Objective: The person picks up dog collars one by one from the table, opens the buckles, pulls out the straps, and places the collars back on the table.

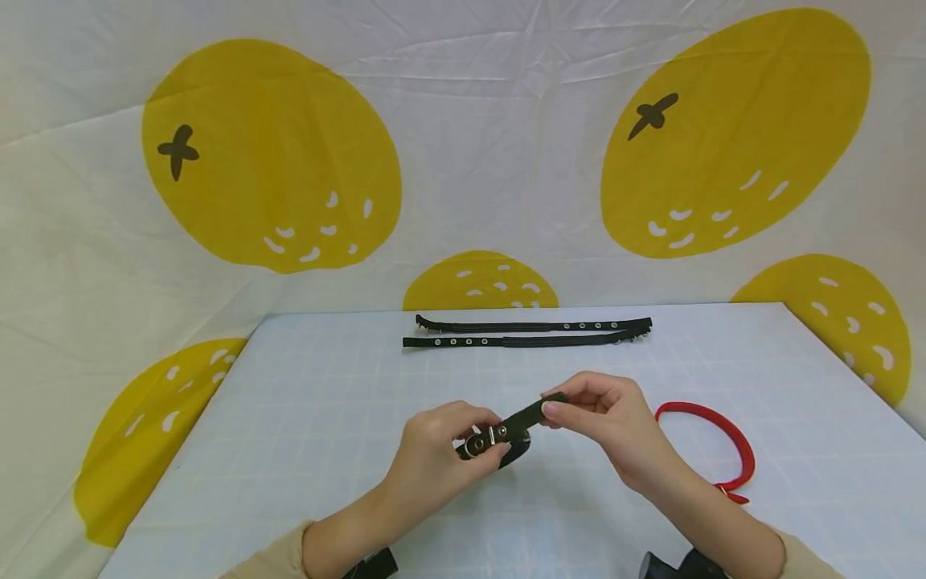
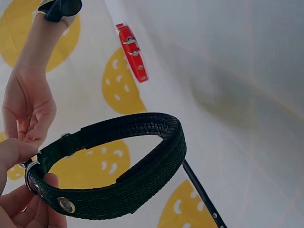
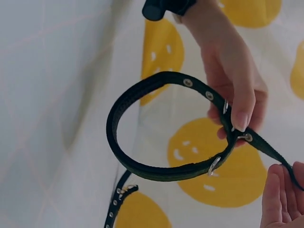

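Observation:
A dark green collar [image 1: 517, 425] with metal eyelets is closed into a loop above the table, its strap running through the buckle. My left hand [image 1: 441, 446] pinches it at the buckle between thumb and fingers. The strap's free end is pinched by my right hand [image 1: 608, 418], up and to the right of the buckle. In the left wrist view the loop [image 2: 156, 183] shows a black padded lining. A metal D-ring [image 3: 213, 165] hangs on the band in the right wrist view, and an eyelet [image 3: 247, 137] shows beside my left thumb.
Two black straps [image 1: 463, 342] with eyelets lie side by side near the table's back edge. A red collar [image 1: 748, 458], buckled in a loop, lies right of my right hand, partly behind the forearm. Behind the table [image 1: 239, 450] hangs a white cloth [image 1: 499, 161] with yellow prints.

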The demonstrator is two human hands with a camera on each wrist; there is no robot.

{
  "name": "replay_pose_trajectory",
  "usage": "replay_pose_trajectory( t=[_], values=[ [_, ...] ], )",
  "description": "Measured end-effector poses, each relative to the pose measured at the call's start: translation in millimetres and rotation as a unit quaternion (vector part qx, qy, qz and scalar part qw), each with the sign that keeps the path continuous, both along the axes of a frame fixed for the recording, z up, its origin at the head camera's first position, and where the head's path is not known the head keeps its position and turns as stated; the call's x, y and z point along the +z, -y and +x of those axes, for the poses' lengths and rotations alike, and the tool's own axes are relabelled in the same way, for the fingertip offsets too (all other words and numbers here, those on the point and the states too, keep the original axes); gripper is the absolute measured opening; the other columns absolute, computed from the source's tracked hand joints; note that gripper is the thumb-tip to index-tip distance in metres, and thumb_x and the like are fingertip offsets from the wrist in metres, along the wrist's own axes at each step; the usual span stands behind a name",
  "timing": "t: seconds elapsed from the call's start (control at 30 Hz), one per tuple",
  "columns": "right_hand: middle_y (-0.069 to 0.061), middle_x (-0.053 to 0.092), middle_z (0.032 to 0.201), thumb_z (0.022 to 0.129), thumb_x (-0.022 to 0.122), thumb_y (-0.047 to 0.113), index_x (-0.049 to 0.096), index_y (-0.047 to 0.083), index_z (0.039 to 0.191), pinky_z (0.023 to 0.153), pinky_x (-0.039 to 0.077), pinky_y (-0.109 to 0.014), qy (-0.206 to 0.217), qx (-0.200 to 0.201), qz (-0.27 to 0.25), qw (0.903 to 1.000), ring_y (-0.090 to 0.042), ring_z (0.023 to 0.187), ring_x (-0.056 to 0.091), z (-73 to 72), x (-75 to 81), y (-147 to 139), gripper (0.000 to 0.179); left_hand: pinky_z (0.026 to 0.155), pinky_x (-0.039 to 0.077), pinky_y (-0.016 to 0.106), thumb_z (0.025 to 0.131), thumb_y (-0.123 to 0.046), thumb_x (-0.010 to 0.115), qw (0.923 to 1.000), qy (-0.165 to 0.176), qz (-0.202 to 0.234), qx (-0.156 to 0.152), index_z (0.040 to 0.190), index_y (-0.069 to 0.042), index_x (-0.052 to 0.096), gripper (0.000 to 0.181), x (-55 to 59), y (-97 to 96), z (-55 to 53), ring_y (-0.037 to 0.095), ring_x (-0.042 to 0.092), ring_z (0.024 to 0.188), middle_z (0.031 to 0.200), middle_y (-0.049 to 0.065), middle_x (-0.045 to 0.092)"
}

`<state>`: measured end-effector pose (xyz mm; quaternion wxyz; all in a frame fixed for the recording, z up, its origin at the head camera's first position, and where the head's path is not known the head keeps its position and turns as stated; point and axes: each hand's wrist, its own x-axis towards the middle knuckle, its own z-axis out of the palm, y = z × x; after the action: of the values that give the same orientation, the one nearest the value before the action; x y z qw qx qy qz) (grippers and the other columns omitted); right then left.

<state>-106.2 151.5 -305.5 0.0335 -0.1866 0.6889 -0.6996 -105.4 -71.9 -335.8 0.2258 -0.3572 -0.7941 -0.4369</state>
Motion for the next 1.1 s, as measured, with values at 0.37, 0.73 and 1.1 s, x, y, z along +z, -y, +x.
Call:
replay_pose_trajectory(
  t=[0.37,0.73,1.1],
  values=[
    [-0.004,0.069,0.085,0.083,0.067,-0.001,0.068,-0.002,0.092,0.071,0.055,-0.032,-0.047,-0.003,0.033,0.9983,-0.02,0.073,0.066,5.3,2.1,3.1,0.009,0.06,0.045,0.012,0.072,-0.01,0.079,0.9993,0.015,-0.034,0.001,0.083,-0.014,0.07,0.015,-2.0,-1.0,1.1,-0.002,0.053,0.066,0.075,-0.011,0.063],
    [-0.003,0.069,0.085,0.082,0.069,0.001,0.069,0.001,0.093,0.066,0.055,-0.03,-0.106,-0.005,0.085,0.9907,-0.018,0.072,0.065,9.0,-0.6,5.3,0.011,0.055,0.038,0.007,0.07,-0.012,0.08,0.9951,0.012,-0.097,0.018,0.079,-0.012,0.07,0.013,-1.9,-4.6,1.8,-0.002,0.049,0.061,0.071,-0.009,0.062],
    [-0.003,0.068,0.089,0.083,0.067,0.0,0.068,0.002,0.099,0.067,0.055,-0.031,-0.13,0.031,0.082,0.9876,-0.019,0.074,0.065,3.6,-0.2,5.0,0.016,0.061,0.049,0.017,0.08,-0.015,0.075,0.9912,0.097,-0.023,-0.086,0.093,-0.011,0.072,0.014,-7.4,-7.3,0.2,0.0,0.056,0.067,0.083,-0.006,0.069]
  ],
)
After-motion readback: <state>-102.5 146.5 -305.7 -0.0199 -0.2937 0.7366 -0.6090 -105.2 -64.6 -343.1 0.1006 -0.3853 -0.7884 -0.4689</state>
